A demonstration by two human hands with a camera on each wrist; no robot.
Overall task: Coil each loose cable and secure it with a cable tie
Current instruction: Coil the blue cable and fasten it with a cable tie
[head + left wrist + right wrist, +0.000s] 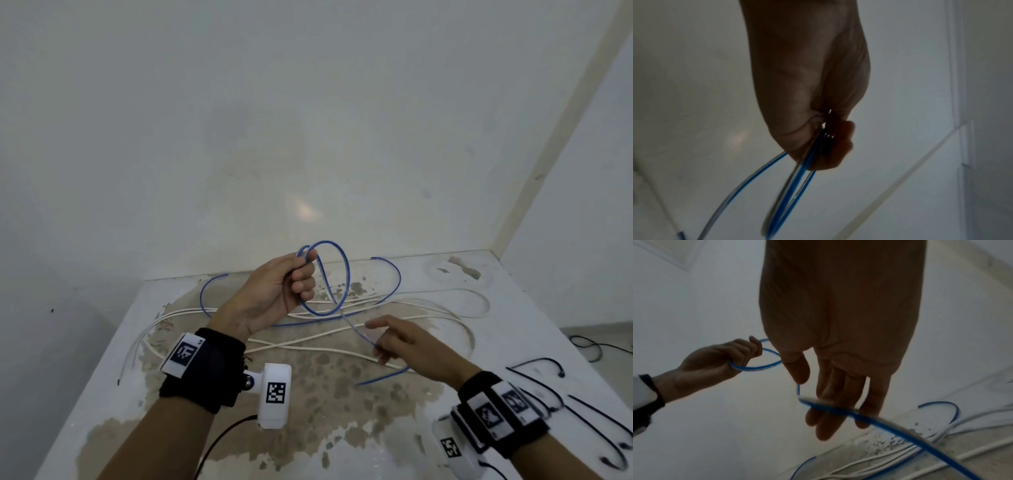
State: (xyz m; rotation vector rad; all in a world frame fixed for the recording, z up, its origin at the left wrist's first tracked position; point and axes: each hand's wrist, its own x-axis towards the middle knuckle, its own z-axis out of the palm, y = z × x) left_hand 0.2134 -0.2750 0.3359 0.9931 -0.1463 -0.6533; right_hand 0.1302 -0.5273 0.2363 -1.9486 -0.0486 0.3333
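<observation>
White walls meet in a corner behind a pale table [113, 377] whose top is stained with brown, flaking patches. Over that table the person's left hand [274, 291] is raised, palm turned toward them, with its fingers [303, 274] and thumb curled round a small coil of the blue cable [344, 274]. From the left wrist view the hand [813, 97] shows the same thing from below: several blue strands [797, 175] bunched together and pinched in the fist. A loop stands up above the knuckles and hangs down past the palm, while the rest of the cable trails away across the tabletop in wide curves, one arc reaching left and another right.

Lower and nearer, the right hand [407, 342] is held palm down with its fingers loosely spread and nearly straight. A run of the blue cable [869, 417] passes across the underside of those fingers [830, 418] in the right wrist view; the hand [838, 337] does not close on it, and whether it truly touches I cannot tell.

White cables [308, 342] lie loose and crossing on the table beneath both hands. Off to the right, near the table edge, several black cable ties [534, 377] lie apart from the cables. Both wrists wear black bands carrying white camera units with printed markers.
</observation>
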